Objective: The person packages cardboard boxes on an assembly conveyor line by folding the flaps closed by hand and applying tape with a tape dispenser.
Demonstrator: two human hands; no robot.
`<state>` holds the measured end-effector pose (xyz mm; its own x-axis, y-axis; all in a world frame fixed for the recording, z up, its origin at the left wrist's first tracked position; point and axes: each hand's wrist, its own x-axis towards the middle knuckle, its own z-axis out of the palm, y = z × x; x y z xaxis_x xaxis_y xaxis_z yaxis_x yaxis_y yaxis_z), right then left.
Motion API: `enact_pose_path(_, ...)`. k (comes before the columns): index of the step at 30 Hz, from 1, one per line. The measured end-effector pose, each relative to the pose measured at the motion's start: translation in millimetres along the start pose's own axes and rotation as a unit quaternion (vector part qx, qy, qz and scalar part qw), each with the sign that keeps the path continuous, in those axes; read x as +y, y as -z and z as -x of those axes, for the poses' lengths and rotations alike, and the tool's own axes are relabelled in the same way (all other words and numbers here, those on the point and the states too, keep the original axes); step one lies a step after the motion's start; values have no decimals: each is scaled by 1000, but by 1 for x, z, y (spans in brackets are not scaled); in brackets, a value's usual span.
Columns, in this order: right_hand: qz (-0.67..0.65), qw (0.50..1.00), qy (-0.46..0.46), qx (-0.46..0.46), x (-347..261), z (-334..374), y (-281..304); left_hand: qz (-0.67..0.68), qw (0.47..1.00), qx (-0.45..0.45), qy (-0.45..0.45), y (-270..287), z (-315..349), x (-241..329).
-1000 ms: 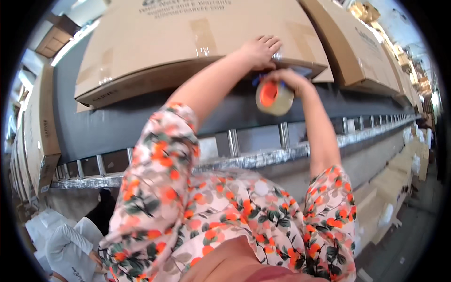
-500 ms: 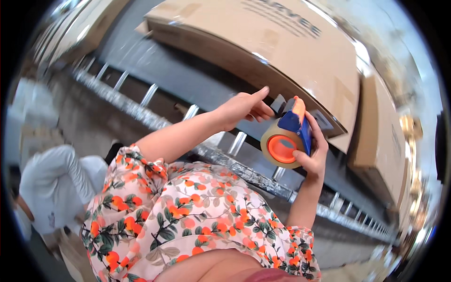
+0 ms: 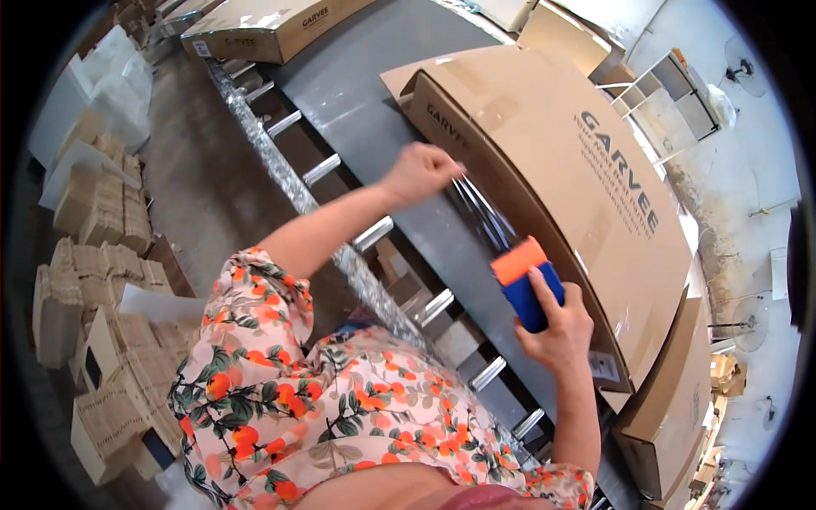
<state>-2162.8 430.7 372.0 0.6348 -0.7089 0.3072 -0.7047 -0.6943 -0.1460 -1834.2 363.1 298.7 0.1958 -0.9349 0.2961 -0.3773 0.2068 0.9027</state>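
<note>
Holding the tape dispenser [image 3: 534, 299] in my right hand [image 3: 561, 327], I had my grip closed round its blue body, index finger [image 3: 541, 287] laid toward the orange front end. Farther off and to the left, my left hand [image 3: 418, 174] was pinched narrow on the end of a clear tape strip [image 3: 482, 211]; slight blur, so exact fingertip contact couldn't be told. Strip ran taut-looking between both hands, along the near long side of the big box [image 3: 552, 161]; touching or not, couldn't tell. Dispenser sat just beside that side, over the grey belt [image 3: 365, 76].

Handling, my judgement: dispenser seemed light and stiff, fine one-handed, best held by the blue body, clear of the orange end in case it hid a cutting edge. Strip seemed thin, sticky, floppy if slack, liable to cling to itself; best pinched at the very end. Box looked stiff but bulky, smooth, dentable at the corners; best taken by opposite edges. Its weight couldn't be told.

Around: second box [image 3: 667, 425] near right, third box [image 3: 280, 32] far left, metal rollers [image 3: 323, 170] left of the belt, cardboard stacks [image 3: 127, 331] at left.
</note>
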Motion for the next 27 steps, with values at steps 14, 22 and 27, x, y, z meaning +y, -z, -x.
enact_pose_path(14,174,951,-114,-228,-63,-178,7,-314,892,326,8,82,-137,-91)
enact_pose_path(22,120,966,50,-224,-57,-201,-7,-504,861,71,24,53,-205,-99)
enact_pose_path(27,39,969,19,-244,-35,-168,52,-565,765,190,246,78,-245,-119)
